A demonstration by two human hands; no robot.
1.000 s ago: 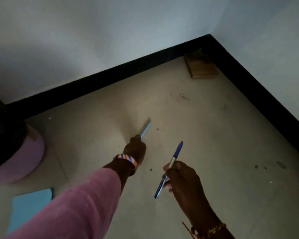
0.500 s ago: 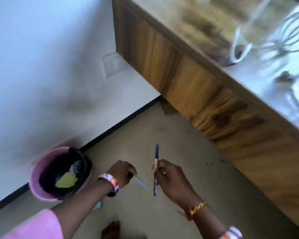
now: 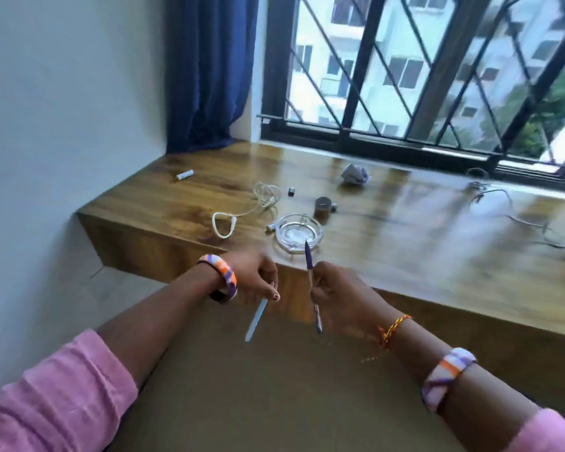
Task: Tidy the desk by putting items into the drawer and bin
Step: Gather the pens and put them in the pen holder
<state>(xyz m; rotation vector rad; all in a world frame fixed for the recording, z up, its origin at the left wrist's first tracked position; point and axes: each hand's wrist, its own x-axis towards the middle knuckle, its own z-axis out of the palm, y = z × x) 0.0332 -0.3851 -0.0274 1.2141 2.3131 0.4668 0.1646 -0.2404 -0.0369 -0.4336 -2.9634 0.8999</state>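
Right cable (image 3: 516, 220) blurred, edge-cropped

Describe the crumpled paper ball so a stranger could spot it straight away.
Start at the barred window and drop to the wooden desk below it. The crumpled paper ball sits near the sill, beyond the glass ashtray. It is the only white, wrinkled lump there.

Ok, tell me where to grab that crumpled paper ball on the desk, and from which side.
Take the crumpled paper ball from above, fingers pinching across its middle. It sits free on the wooden desk with bare surface all around, and its creased folds probably give grip anywhere. Both hands hold pens, so one must be freed first.
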